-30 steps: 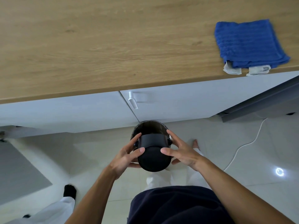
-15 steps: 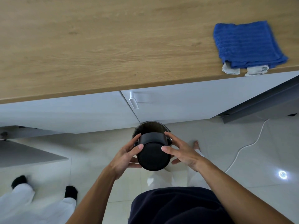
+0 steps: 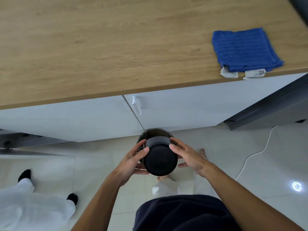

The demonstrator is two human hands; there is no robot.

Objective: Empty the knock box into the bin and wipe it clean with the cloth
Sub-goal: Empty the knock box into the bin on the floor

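the knock box, a dark round tub, was held upside down over the bin, its flat base turned up toward the camera and its mouth pointed down into the bin's dark opening. the bin stood on the floor right against the foot of the white cabinet.

the left hand cupped the box's left side, thumb under its near edge and fingers curled round the wall; its grip was closed on the box. the right hand lay against the right side with fingers spread and the thumb below, so whether it truly clamped the box or only steadied it could not be told.

the box looked rigid and smooth, probably hard plastic or coated metal, light when empty and a little slippery on its plain wall. holding it by the two opposite sides of the wall seemed the surest hold, since the base offers nothing to catch on. a small lug showed at its left side, beside the left fingers.

the box's inside, any knock bar and whatever grounds remained were hidden by the upturned base. the bin's contents were hidden too, as only the far arc of its rim showed beyond the box.

the blue cloth lay folded on the worktop, far up and to the right of the bin, near the worktop's front edge, untouched.
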